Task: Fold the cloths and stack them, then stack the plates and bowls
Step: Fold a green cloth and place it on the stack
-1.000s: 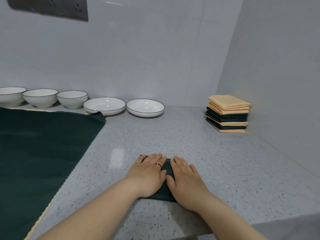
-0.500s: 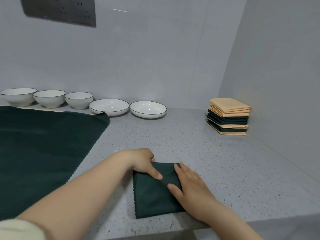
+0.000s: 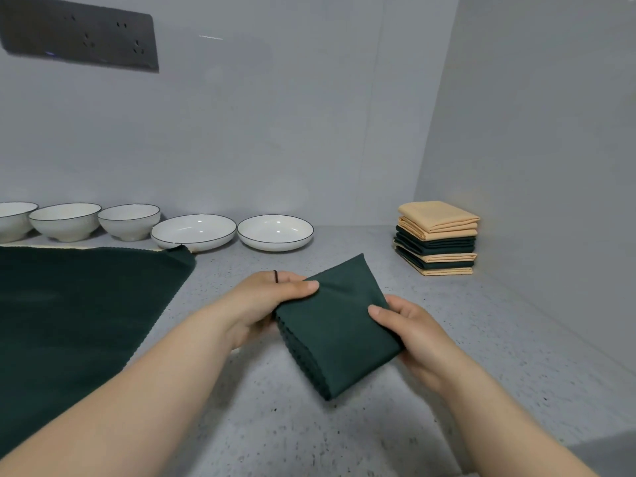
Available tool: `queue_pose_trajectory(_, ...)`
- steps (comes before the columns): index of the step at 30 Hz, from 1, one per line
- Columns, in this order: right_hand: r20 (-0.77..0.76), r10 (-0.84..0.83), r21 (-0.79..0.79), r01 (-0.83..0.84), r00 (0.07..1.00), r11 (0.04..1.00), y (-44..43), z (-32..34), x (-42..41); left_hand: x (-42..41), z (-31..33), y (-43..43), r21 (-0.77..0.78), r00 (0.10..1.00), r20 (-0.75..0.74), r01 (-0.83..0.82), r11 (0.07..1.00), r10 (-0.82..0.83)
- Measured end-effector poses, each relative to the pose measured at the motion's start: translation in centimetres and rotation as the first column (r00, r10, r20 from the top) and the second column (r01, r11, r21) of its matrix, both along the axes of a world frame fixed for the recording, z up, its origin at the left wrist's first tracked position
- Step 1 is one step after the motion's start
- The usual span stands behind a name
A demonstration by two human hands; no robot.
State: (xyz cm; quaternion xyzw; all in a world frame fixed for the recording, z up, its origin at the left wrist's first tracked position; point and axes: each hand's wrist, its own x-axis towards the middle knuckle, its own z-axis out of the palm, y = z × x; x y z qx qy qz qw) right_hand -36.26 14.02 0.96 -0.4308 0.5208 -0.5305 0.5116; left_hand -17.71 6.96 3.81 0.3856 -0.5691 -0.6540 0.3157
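Observation:
A folded dark green cloth (image 3: pixel 335 325) is lifted off the speckled counter (image 3: pixel 481 339), tilted. My left hand (image 3: pixel 265 301) pinches its left edge, thumb on top. My right hand (image 3: pixel 409 333) grips its right edge, thumb on top and fingers beneath. A stack of folded orange and green cloths (image 3: pixel 437 237) stands in the far right corner. A large unfolded green cloth (image 3: pixel 75 321) lies spread at left. Along the back wall sit three white bowls (image 3: pixel 65 220) (image 3: pixel 130 220) (image 3: pixel 13 218) and two shallow white plates (image 3: pixel 194 231) (image 3: pixel 275 232).
Grey walls close the counter at the back and right. A dark socket panel (image 3: pixel 79 36) is mounted high on the back wall. The counter's front edge runs at the lower right.
Both hands pressed flat on the folded cloth a second ago. They then took its edges and have now lifted it off the counter and turned it.

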Motion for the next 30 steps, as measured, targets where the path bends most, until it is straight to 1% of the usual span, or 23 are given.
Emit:
queue_pose_trajectory(2, 0.022, -0.050, -0.025, 0.050, 0.999, 0.998, -1.1, 0.4, -1.2, -1.2, -0.5, -0.5, 0.096, 0.981, -0.172, -0.078, 0.992, 0.093)
queue_pose_trajectory(4, 0.004, -0.116, -0.041, 0.116, 0.993, 0.992, -2.3, 0.8, -2.5, -2.9, -1.3, -0.9, 0.181, 0.937, -0.304, -0.120, 0.976, 0.171)
queue_pose_trajectory(6, -0.054, -0.192, -0.049, 0.189, 0.980, 0.981, -3.5, 1.3, -4.1, -5.1, -2.0, -1.3, 0.198, 0.912, -0.373, -0.104, 0.975, 0.173)
queue_pose_trajectory(8, -0.140, -0.269, -0.064, 0.262, 0.953, 0.963, -4.8, 2.0, -5.9, -7.6, -2.0, -1.8, 0.188, 0.894, -0.408, -0.115, 0.975, 0.184)
queue_pose_trajectory(10, -0.219, -0.338, -0.102, 0.323, 0.916, 0.941, -6.3, 3.2, -8.1, -10.5, -1.4, -2.8, 0.119, 0.898, -0.377, -0.198, 0.973, 0.228)
queue_pose_trajectory(12, -0.274, -0.392, -0.151, 0.363, 0.878, 0.919, -7.9, 4.7, -10.4, -13.3, -0.2, -4.2, 0.011, 0.903, -0.340, -0.277, 0.961, 0.264)
queue_pose_trajectory(15, -0.339, -0.480, -0.228, 0.424, 0.809, 0.876, -10.7, 7.2, -13.9, -17.3, 2.2, -6.9, -0.109, 0.909, -0.317, -0.318, 0.942, 0.270)
queue_pose_trajectory(18, -0.466, -0.535, -0.304, 0.441, 0.704, 0.845, -13.9, 9.2, -17.3, -21.1, 4.4, -10.2, -0.184, 0.923, -0.279, -0.323, 0.929, 0.266)
queue_pose_trajectory(20, -0.529, -0.540, -0.312, 0.442, 0.654, 0.841, -16.0, 10.0, -19.5, -23.3, 5.2, -12.4, -0.217, 0.941, -0.232, -0.297, 0.930, 0.246)
queue_pose_trajectory(25, -0.664, -0.550, -0.350, 0.439, 0.506, 0.827, -20.0, 10.5, -23.2, -26.8, 5.5, -16.4, -0.250, 0.985, -0.127, -0.146, 0.957, 0.118)
queue_pose_trajectory(30, -0.801, -0.516, -0.394, 0.382, 0.304, 0.836, -22.4, 9.5, -24.7, -28.4, 4.3, -18.8, -0.304, 0.997, -0.005, -0.076, 0.950, 0.078)
